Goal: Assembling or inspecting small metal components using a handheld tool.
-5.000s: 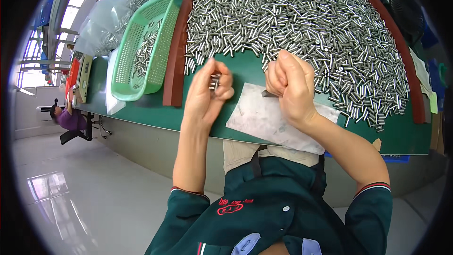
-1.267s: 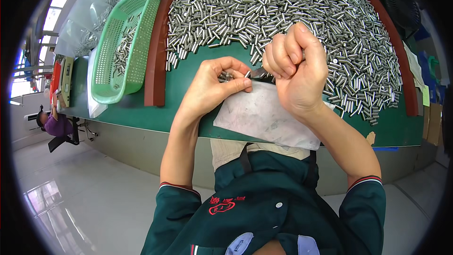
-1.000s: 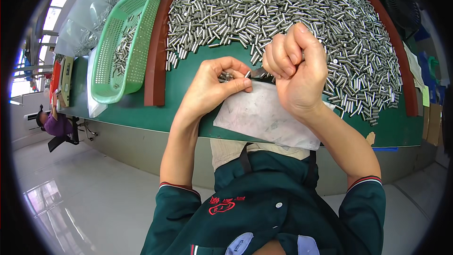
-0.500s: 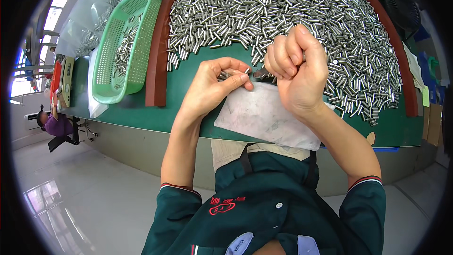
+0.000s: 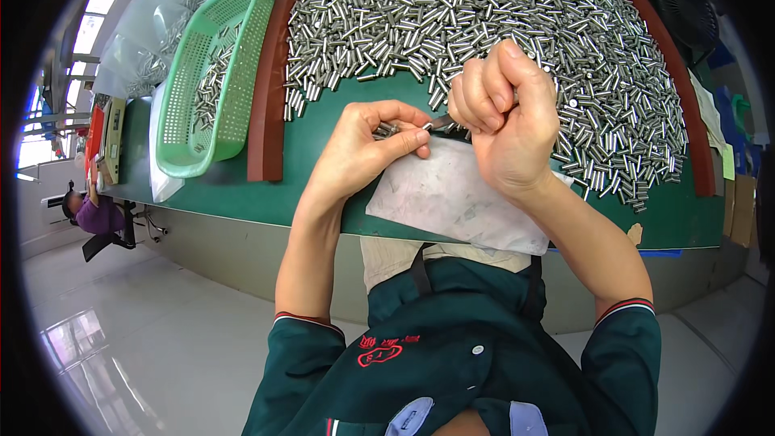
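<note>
My left hand point(image 5: 355, 149) is curled round several short metal pins, with one pin point(image 5: 427, 126) pinched so that its end pokes out between thumb and forefinger. My right hand point(image 5: 517, 129) is a closed fist round a tool whose handle is hidden. Only the tool's flat dark metal blade point(image 5: 441, 122) shows, and its tip meets or nearly meets the pinched pin's end. Below both hands a stained white cloth point(image 5: 460, 194) lies over the table's near edge. A wide heap of loose metal pins point(image 5: 476, 8) spreads out beyond my hands.
Brown rails point(image 5: 270, 97) border the heap on the green table point(image 5: 323, 97). Left of it stands a green perforated basket point(image 5: 182, 141) with some pins inside, beside clear bags point(image 5: 137, 56) of pins. A black fan point(image 5: 686, 12) is at far right. Another person point(image 5: 95, 214) sits at far left.
The blade tip has come up to the end of the pin in my left hand. My right fist has shifted slightly left; my left hand has barely moved.
</note>
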Tool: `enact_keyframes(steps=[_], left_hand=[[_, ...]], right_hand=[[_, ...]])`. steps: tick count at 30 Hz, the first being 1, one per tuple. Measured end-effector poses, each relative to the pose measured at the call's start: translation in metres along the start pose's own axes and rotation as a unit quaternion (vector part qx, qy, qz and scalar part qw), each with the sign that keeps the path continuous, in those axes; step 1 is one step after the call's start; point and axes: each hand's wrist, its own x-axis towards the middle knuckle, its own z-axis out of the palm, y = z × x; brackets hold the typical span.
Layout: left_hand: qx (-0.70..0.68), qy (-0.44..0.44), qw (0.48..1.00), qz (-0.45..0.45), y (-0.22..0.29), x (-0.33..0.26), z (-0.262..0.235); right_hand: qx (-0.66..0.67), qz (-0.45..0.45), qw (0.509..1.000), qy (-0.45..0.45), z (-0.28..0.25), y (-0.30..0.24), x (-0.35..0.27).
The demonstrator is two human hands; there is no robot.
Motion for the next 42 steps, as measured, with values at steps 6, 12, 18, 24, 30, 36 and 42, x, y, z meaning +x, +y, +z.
enact_keyframes(steps=[6, 12, 18, 24, 30, 36, 42], left_hand=[[0.022, -0.003, 1.000, 0.006, -0.001, 0.000, -0.001], [0.003, 0.011, 1.000, -0.019, 0.000, -0.001, -0.001], [0.004, 0.019, 1.000, -0.019, -0.001, -0.001, -0.002], [-0.004, 0.014, 1.000, -0.006, -0.002, 0.000, -0.002], [-0.416, -0.021, 0.909, 0.001, -0.019, -0.002, -0.018], [-0.507, -0.058, 0.860, -0.009, -0.024, 0.000, -0.023], [-0.499, -0.028, 0.866, -0.023, -0.022, 0.000, -0.023]], right_hand=[[-0.024, 0.008, 1.000, -0.010, 0.000, 0.001, 0.000], [-0.034, 0.034, 0.999, -0.011, 0.000, 0.002, -0.001], [-0.017, 0.044, 0.999, -0.003, 0.000, 0.000, 0.000], [-0.008, 0.042, 0.999, -0.006, 0.000, -0.001, 0.002], [-0.022, 0.070, 0.997, -0.038, 0.000, -0.004, -0.005], [-0.090, 0.095, 0.990, -0.045, -0.003, 0.001, -0.010], [-0.089, 0.095, 0.991, -0.030, -0.003, 0.002, -0.009]])
